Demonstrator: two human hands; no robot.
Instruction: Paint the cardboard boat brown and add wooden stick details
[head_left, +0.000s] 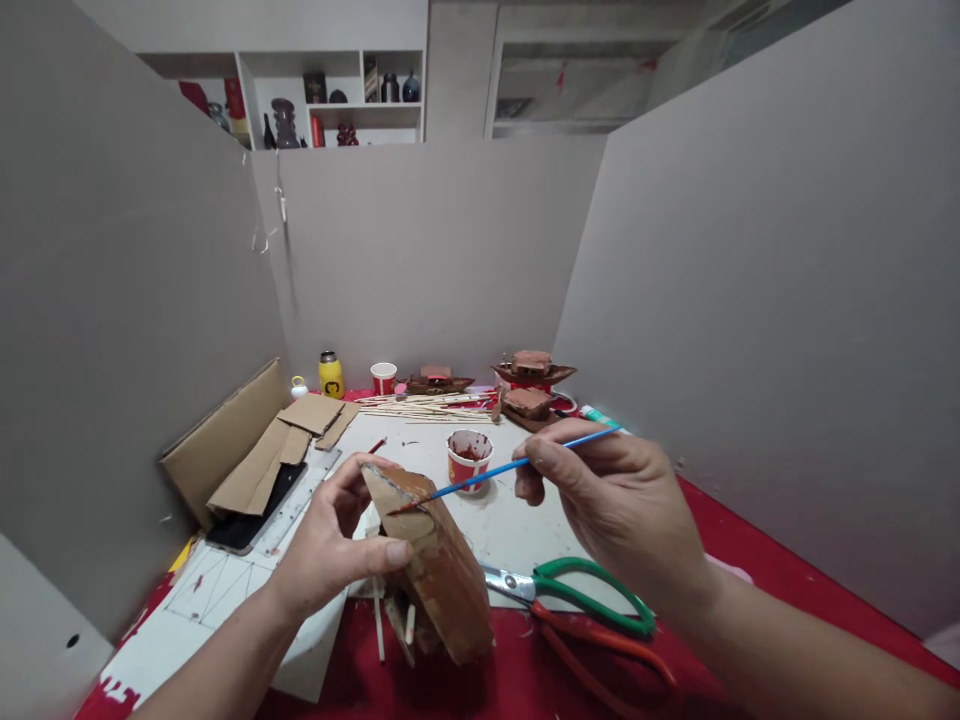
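Observation:
My left hand (337, 545) is closed around one end of a cardboard model boat (450, 570), which is tilted up and partly coated in brown paint. Thin wooden sticks poke out of its lower side. A bare tan patch shows at the upper end, beside my left fingers. Pinched in my right hand (607, 490) is a paintbrush (480, 478) with a blue handle. Its brown-stained bristles touch the model near that tan patch. Just behind the brush stands a red and white paper cup (470, 462) with brown paint inside.
Scissors (570, 590) with green and red handles lie at the right front. Cardboard pieces (262, 470) rest over a black phone-like object at left. Farther back are wooden sticks (427, 405), finished brown boats (532, 370) and a yellow bottle (331, 375). Grey partitions (787, 300) enclose the table.

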